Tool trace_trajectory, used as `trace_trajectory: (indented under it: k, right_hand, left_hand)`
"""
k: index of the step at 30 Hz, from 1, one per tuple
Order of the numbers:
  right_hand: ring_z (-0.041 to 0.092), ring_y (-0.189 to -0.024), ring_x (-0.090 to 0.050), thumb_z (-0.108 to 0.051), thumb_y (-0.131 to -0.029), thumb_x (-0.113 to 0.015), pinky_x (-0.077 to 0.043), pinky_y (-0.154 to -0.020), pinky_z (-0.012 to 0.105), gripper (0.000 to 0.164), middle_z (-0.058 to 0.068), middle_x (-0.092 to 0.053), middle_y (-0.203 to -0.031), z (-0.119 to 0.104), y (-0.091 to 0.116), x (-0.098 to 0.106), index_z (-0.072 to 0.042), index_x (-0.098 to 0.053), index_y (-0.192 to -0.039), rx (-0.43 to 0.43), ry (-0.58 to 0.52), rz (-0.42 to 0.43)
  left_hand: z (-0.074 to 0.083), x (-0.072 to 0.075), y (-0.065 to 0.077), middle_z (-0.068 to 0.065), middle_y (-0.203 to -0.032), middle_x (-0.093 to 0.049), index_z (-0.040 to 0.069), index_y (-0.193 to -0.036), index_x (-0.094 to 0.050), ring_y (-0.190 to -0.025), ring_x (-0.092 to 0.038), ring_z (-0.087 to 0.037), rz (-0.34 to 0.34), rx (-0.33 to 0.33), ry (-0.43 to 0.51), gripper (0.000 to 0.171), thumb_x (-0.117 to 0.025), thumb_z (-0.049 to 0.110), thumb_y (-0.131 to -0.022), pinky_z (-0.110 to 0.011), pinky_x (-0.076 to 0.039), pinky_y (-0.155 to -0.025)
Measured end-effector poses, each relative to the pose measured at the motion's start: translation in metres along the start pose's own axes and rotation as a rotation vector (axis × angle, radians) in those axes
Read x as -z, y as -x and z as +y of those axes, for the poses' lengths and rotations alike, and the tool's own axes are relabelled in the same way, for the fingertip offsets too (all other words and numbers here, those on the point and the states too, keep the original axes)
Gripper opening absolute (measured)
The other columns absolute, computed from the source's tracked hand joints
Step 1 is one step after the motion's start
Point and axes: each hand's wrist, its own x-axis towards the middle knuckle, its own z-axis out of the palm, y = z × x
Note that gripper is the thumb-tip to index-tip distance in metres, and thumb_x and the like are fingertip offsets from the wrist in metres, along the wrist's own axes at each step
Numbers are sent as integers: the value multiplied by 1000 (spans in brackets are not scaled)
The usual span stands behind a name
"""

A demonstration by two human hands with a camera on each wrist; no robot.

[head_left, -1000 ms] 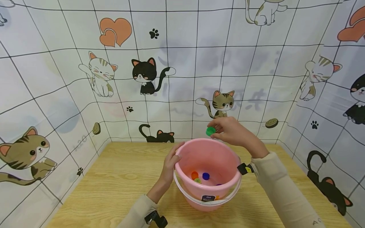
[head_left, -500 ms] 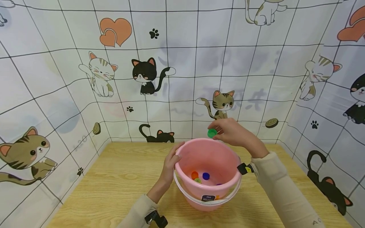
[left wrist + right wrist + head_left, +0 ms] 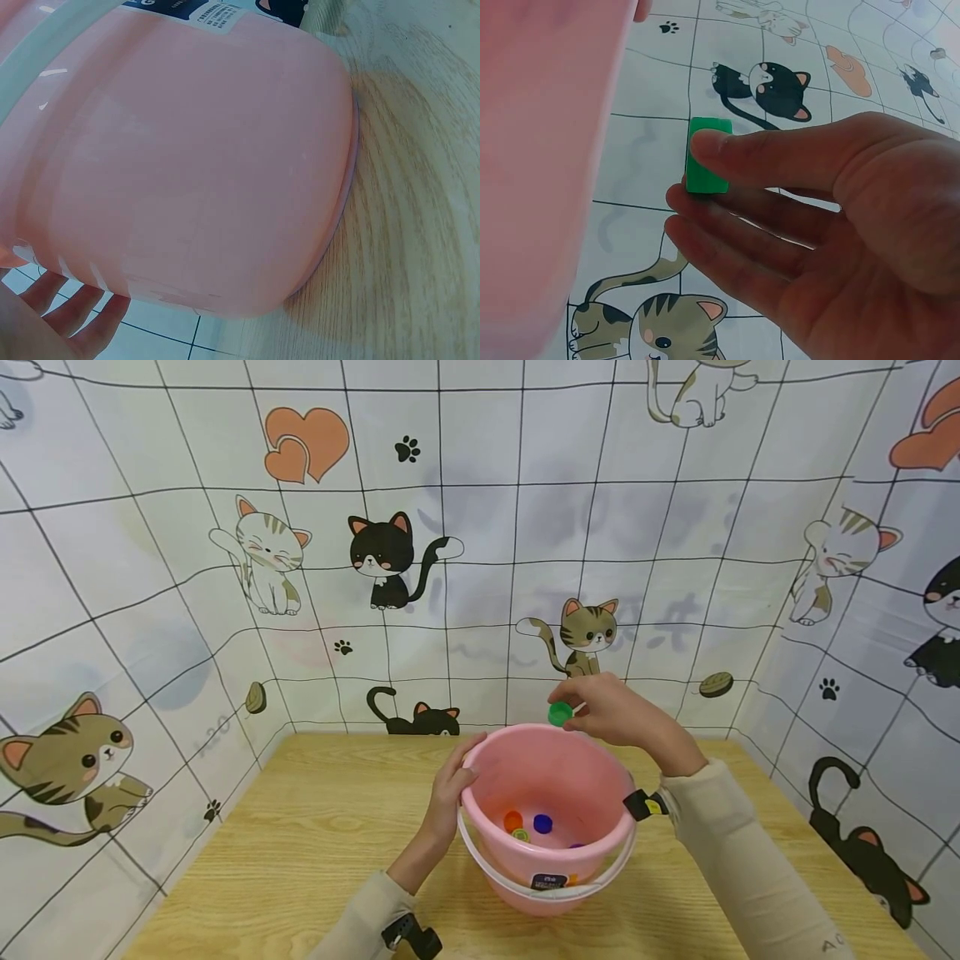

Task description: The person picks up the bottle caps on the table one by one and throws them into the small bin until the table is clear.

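A pink bucket [image 3: 525, 862] stands on the wooden table, its white handle [image 3: 517, 887] hanging down in front. My left hand [image 3: 442, 802] grips the rim at the left; in the left wrist view its fingers [image 3: 75, 313] lie along the outer wall. Above the far rim, my right hand [image 3: 618, 718] pinches a green bottle cap [image 3: 559, 713] between thumb and fingers. The right wrist view has the green cap [image 3: 703, 181] side-on, apart from the bucket wall. Inside lie an orange cap [image 3: 513, 821], a blue cap [image 3: 543, 823] and a yellow-green cap [image 3: 520, 835]. The front rim partly hides a purple piece [image 3: 576, 845].
The wood-grain table [image 3: 322, 827] extends to both sides of the bucket. White cloth walls [image 3: 480, 527] with a grid and cartoon cats close in the back and both sides, and the back one stands right behind the bucket.
My right hand has shifted slightly down and to the right with the green bottle cap. The left hand and the bucket hold their place.
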Motion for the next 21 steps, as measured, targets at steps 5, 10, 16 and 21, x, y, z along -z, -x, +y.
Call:
trace_trajectory:
  k: [5,10,16,21]
  right_hand:
    - [31,-104,-74,-3,-90,-75,-62,-86,41,36,15,-75,-117,0,0,0,0,-69,-126,-11,-9,-18]
    - [31,-103,-74,-3,-90,-75,-62,-85,40,35,14,-75,-115,-1,0,-1,0,-70,-124,3,-16,-30]
    - [30,-102,-75,-3,-90,-75,-63,-85,40,33,13,-76,-113,0,0,-1,0,-70,-123,0,-26,-45]
    - [30,-102,-75,-3,-90,-75,-63,-85,39,33,12,-76,-113,-1,0,0,-1,-71,-122,3,-35,-48]
  left_hand:
    - [0,0,1,-12,-153,-53,19,-155,-46,-126,-60,-39,3,2,-1,57,-41,23,-99,-46,-56,-101]
    - [-1,1,1,-12,-152,-53,22,-155,-47,-126,-60,-39,3,4,2,56,-41,24,-99,-46,-56,-101]
    - [-4,1,0,-12,-153,-53,17,-156,-45,-127,-60,-40,-7,-2,1,56,-41,24,-100,-49,-55,-102]
    - [-3,1,0,-13,-152,-53,18,-155,-45,-127,-59,-41,-11,-11,2,56,-40,24,-100,-51,-54,-103]
